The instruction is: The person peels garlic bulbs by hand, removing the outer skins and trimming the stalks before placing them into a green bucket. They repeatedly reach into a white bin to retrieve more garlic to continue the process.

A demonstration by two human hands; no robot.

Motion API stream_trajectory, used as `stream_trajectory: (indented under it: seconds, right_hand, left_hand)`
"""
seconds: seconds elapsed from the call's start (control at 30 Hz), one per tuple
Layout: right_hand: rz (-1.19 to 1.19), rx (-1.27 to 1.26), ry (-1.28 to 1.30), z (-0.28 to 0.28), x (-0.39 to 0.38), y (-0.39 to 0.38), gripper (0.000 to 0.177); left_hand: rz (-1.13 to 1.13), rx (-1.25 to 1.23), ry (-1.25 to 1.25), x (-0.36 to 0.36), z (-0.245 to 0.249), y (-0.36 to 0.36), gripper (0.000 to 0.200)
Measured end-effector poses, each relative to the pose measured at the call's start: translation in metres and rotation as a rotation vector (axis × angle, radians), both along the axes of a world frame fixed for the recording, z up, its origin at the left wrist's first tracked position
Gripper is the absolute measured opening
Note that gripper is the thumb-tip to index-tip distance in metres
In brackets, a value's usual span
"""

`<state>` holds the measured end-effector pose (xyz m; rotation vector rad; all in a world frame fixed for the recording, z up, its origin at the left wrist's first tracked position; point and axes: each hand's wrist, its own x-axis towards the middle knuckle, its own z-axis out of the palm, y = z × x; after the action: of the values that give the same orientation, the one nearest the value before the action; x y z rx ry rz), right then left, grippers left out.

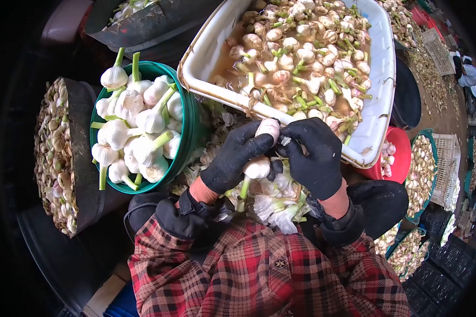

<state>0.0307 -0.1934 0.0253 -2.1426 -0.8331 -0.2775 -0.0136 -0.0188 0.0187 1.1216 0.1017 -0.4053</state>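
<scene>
Both hands wear black gloves and meet above the lap. My left hand [235,157] is closed around garlic: a pinkish bulb [268,128] shows at its fingertips and a white bulb [257,167] with a green stem lies below its fingers. My right hand [313,154] has its fingers pinched beside the bulbs, with a small pale scrap at the fingertips. Loose garlic skins [283,206] lie on the lap under the hands. To the left, a green bucket [186,153] is heaped with clean white bulbs with green stems.
A white tub [206,87] of garlic in brown water stands ahead. A dark container [82,158] of garlic is at the left, a red bowl [399,153] at the right. Farther right are crates [445,158], baskets of garlic and part of another person [468,76].
</scene>
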Motion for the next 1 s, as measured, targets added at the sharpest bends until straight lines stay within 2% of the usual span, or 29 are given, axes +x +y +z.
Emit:
stream_trajectory:
  seconds: [0.07, 0.13, 0.17, 0.23, 0.33, 0.4, 0.5, 0.57, 1.0]
  right_hand:
    - [0.016, -0.018, -0.015, 0.003, 0.0, 0.0, 0.02]
    - [0.034, -0.038, -0.031, 0.003, 0.0, -0.001, 0.021]
    - [0.05, -0.048, -0.011, 0.001, 0.0, -0.003, 0.021]
    - [0.066, -0.06, 0.012, -0.001, 0.0, -0.005, 0.021]
    - [0.045, -0.04, 0.124, -0.001, -0.001, -0.007, 0.018]
    - [0.071, 0.133, 0.338, -0.001, 0.0, -0.008, 0.015]
    - [0.027, 0.124, 0.415, 0.003, 0.0, -0.008, 0.016]
    - [0.023, 0.121, 0.405, -0.003, 0.0, -0.009, 0.015]
    - [0.048, 0.033, 0.223, -0.008, -0.004, -0.005, 0.014]
  left_hand:
    - [0.001, 0.0, 0.015, -0.001, -0.011, -0.001, 0.051]
    - [-0.007, -0.006, -0.058, -0.001, -0.024, -0.001, 0.037]
    - [-0.007, -0.008, -0.057, -0.001, -0.022, 0.0, 0.037]
    - [-0.065, -0.116, 0.069, -0.002, -0.011, 0.0, 0.04]
    - [-0.011, -0.162, 0.11, 0.0, 0.001, -0.005, 0.041]
    - [-0.054, -0.159, 0.134, 0.002, -0.003, 0.0, 0.041]
    - [-0.076, -0.108, 0.175, 0.003, -0.003, -0.002, 0.044]
    - [-0.054, -0.059, 0.188, 0.003, -0.002, -0.005, 0.048]
    - [-0.079, -0.117, 0.163, -0.001, -0.008, -0.005, 0.041]
